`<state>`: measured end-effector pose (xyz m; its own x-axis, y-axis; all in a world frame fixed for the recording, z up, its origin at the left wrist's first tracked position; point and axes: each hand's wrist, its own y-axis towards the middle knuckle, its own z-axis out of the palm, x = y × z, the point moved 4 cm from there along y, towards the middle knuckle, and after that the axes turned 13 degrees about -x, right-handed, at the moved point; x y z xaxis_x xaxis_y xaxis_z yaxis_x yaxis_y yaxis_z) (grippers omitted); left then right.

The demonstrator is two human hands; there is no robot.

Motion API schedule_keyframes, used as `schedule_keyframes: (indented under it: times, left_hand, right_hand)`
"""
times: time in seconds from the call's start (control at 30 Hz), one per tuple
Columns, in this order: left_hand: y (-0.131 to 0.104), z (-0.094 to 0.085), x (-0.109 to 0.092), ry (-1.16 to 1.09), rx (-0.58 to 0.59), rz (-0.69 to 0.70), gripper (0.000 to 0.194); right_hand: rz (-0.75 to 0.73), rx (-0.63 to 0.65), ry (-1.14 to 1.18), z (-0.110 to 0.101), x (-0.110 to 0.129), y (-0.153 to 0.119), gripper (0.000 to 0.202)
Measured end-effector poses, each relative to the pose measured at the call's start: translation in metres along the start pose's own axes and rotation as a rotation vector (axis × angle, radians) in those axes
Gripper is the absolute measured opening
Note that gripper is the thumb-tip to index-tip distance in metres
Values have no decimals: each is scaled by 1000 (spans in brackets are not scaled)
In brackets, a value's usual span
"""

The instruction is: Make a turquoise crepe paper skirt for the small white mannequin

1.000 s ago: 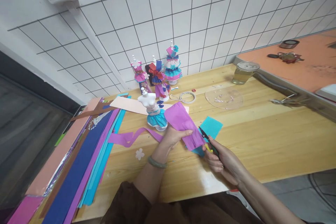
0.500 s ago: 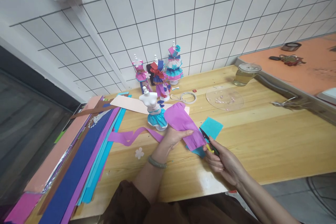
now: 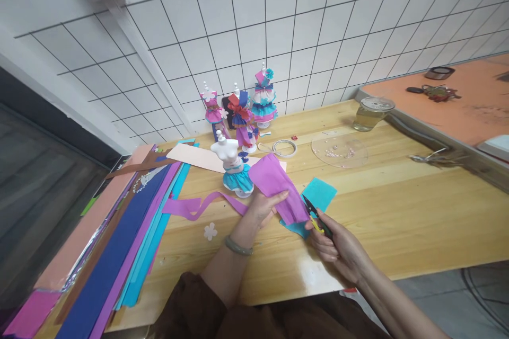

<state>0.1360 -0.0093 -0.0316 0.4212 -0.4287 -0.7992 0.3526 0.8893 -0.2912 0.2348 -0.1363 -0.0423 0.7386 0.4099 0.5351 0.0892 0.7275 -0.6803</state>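
A piece of purple crepe paper (image 3: pixel 278 185) is pinched in my left hand (image 3: pixel 264 209), its thumb lying on top. My right hand (image 3: pixel 338 246) grips small scissors (image 3: pixel 317 217) with black blades and a yellow part on the handle; the blades lie close to the paper's right edge. Teal paper (image 3: pixel 320 193) lies on the table behind the blades, with another teal bit below the purple piece. Just beyond my left hand stands a white mini mannequin (image 3: pixel 226 151) in a turquoise skirt (image 3: pixel 238 181). A purple strip (image 3: pixel 194 209) curls away to the left of my wrist.
Long folded paper strips (image 3: pixel 119 238) cover the table's left side. Several dressed mannequins (image 3: pixel 263 98) stand by the tiled wall. A tape roll (image 3: pixel 284 148), a clear dish of small beads (image 3: pixel 340 151) and a cup of liquid (image 3: pixel 369 116) sit farther back. A white paper flower (image 3: pixel 210 231) lies near my left wrist.
The purple paper's right edge has drawn slightly left, away from the scissors. My left thumb has shifted a little up and left on it. The right hand stays nearly in place.
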Motion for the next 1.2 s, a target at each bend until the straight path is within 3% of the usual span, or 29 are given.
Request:
schedule_keyframes:
  times: [0.27, 0.47, 0.77, 1.2]
  left_hand:
    - [-1, -1, 2, 19, -18, 35, 56]
    - [-3, 1, 2, 29, -19, 31, 53]
    - [-3, 2, 1, 26, 3, 45, 50]
    - [-4, 3, -4, 37, -37, 96, 64]
  right_hand:
    - [51, 25, -12, -1, 1, -2, 37]
    - [28, 57, -43, -1, 2, -1, 52]
    - [97, 203, -54, 3, -1, -3, 59]
    - [58, 141, -73, 9, 1, -6, 57]
